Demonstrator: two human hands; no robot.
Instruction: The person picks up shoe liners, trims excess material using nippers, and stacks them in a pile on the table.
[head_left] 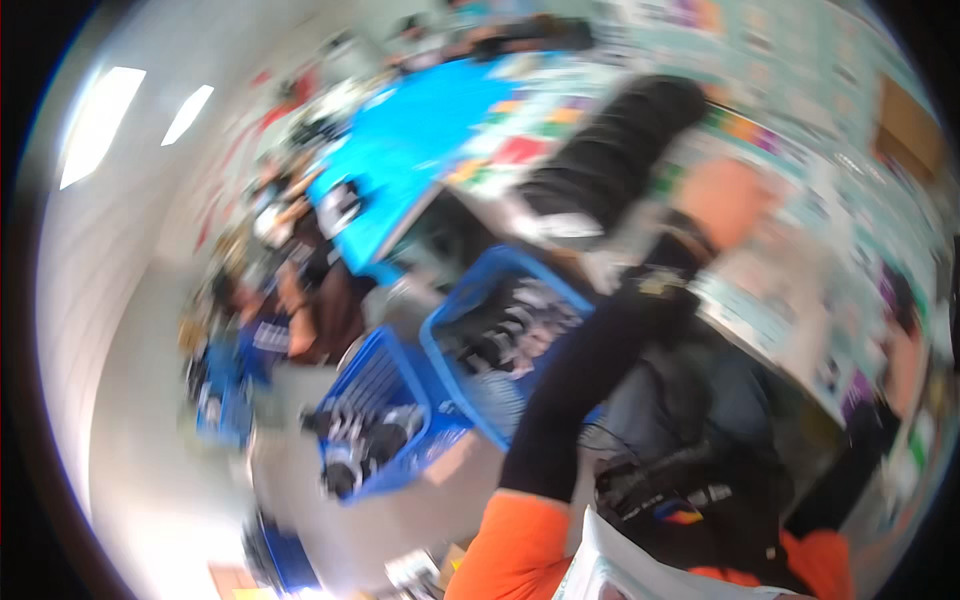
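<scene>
Working at a counter (745, 310) covered in printed sheets (790, 80), you have your left hand (728, 205) just beside a long, ribbed black bundle (625, 145), pale at its near end, which lies on the counter beyond a blue basket (460, 390). Blur hides the left grip; whether it is wide, narrow or closed on something, I cannot tell. Your right hand (903, 365), near the right edge of the view, sits by a small dark object (902, 300), its grip equally unclear. The bundle looks soft and fairly light, likely to flex between its ribs rather than break, and probably not slippery; cupping its middle from both sides seems the surest hold, as the ends might sag. The sheets carry coloured blocks, and your black apron (720, 530) shows pale lettering beside a bright mark, all too smeared to read.
</scene>
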